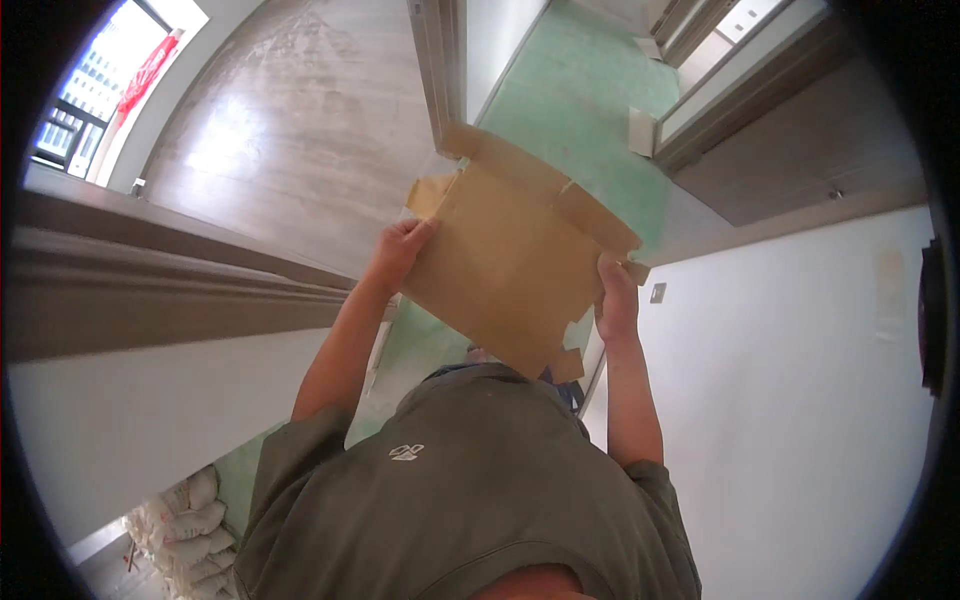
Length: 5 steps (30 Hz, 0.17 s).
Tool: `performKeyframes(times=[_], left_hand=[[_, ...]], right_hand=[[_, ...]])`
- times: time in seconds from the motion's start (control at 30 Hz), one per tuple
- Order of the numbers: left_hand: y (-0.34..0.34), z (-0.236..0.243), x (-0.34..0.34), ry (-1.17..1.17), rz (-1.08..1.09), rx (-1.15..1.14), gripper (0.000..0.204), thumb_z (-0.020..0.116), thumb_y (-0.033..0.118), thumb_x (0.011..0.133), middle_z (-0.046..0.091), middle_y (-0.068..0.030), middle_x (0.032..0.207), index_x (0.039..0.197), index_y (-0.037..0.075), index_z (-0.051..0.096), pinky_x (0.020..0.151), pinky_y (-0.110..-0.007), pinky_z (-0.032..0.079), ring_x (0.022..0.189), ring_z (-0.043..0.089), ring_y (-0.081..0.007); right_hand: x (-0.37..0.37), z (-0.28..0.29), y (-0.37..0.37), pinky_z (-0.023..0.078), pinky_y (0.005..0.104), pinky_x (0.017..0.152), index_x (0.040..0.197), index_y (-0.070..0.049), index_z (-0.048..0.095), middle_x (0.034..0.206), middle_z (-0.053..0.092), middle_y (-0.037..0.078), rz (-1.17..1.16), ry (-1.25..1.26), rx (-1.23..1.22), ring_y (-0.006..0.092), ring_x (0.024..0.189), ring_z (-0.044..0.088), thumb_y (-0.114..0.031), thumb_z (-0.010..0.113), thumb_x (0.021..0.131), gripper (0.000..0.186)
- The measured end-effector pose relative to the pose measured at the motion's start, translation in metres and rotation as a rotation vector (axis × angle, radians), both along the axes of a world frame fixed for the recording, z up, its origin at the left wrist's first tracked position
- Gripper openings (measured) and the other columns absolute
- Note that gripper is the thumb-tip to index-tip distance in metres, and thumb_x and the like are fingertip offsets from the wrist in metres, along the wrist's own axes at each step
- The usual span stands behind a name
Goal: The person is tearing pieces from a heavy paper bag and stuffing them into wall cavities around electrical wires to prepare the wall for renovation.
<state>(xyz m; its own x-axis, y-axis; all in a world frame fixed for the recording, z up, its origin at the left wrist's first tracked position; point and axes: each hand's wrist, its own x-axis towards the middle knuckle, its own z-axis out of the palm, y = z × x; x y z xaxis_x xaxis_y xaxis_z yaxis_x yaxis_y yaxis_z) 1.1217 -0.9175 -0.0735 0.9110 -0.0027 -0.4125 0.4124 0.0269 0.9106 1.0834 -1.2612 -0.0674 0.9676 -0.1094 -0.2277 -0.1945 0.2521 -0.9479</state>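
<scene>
A flat, unfolded piece of brown cardboard (515, 255) with creased flaps and notched edges is held up in front of my body, tilted. My left hand (400, 250) grips its left edge, thumb on the face turned toward me and the fingers mostly hidden behind. At the opposite edge, near a small tab, my right hand (618, 297) is closed on the board, its thumb lying along the edge. One long flap runs along the far side, and a smaller tab sticks out at the near right corner.
Green covering (600, 100) lies on the hallway floor. A brown door frame (440, 70) stands ahead, with a brown door (790, 140) at far right. White walls (780, 400) flank me. Several stacked white sacks (195, 530) sit at lower left. A window (100, 90) is upper left.
</scene>
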Motion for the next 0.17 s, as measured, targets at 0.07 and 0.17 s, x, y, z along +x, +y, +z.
performKeyframes(times=[0.07,0.17], left_hand=[[0.005,-0.012,0.028,0.016,0.019,-0.066,0.032,0.064,0.033,0.091,0.065,0.0005,0.084,0.098,0.002,0.067,0.069,-0.023,0.048,0.073,0.058,-0.0076],[0.019,-0.017,0.058,-0.009,-0.127,0.081,0.033,0.064,0.035,0.091,0.066,0.0005,0.084,0.100,0.004,0.068,0.069,-0.024,0.048,0.075,0.059,-0.0077]], right_hand=[[0.035,-0.007,0.011,0.048,0.0283,0.084,0.109,-0.004,0.063,0.103,0.064,0.000,-0.068,0.018,0.228,0.0116,0.097,0.060,-0.030,0.064,0.092,0.031],[0.111,-0.028,0.002,0.048,0.0293,0.088,0.119,-0.004,0.059,0.114,0.063,0.005,-0.042,0.109,0.378,0.0160,0.099,0.061,-0.032,0.067,0.089,0.042]])
